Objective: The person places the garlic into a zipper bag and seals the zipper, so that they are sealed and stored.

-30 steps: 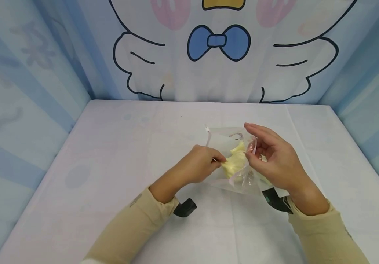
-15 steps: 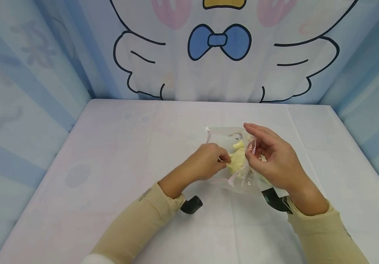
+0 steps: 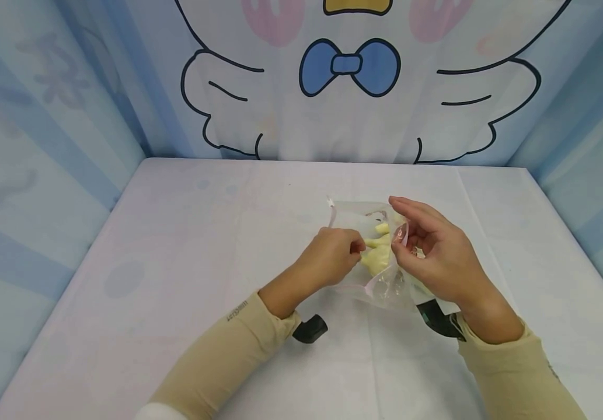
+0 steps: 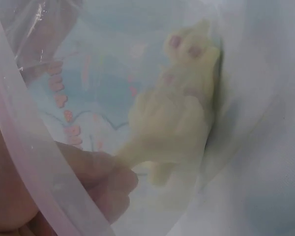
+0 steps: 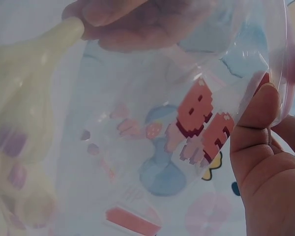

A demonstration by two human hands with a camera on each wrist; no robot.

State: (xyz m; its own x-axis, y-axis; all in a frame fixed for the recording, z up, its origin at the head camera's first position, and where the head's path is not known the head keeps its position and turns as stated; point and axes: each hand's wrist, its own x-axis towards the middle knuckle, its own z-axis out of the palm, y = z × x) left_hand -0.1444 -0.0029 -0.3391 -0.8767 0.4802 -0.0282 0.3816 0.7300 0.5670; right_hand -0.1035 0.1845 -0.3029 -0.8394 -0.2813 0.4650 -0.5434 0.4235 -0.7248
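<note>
A pale yellow, soft, stretchy figure with pinkish-purple spots [image 4: 169, 120] is inside a clear, printed plastic bag [image 3: 385, 296]. My left hand [image 3: 333, 252] reaches into the bag's open side and pinches a drawn-out part of the figure between thumb and fingers. That pinched end [image 5: 71, 29] shows close up in the right wrist view. On the other side, my right hand [image 3: 438, 251] holds the bag's pink-edged rim [image 5: 285, 64] between thumb and fingers, keeping the mouth apart. Its fingers partly hide the bag's right end in the head view.
Beneath everything lies a white-covered table [image 3: 185, 280]. A blue-and-white curtain [image 3: 348, 128] with a cartoon print stands behind it, and patterned curtains [image 3: 33, 175] hang at the sides. A black wrist device [image 3: 310, 329] sticks out under the left sleeve.
The left hand has shifted a little to the right and up, and the figure's pinched part now shows as a narrow strand. My right hand and the bag have barely moved.
</note>
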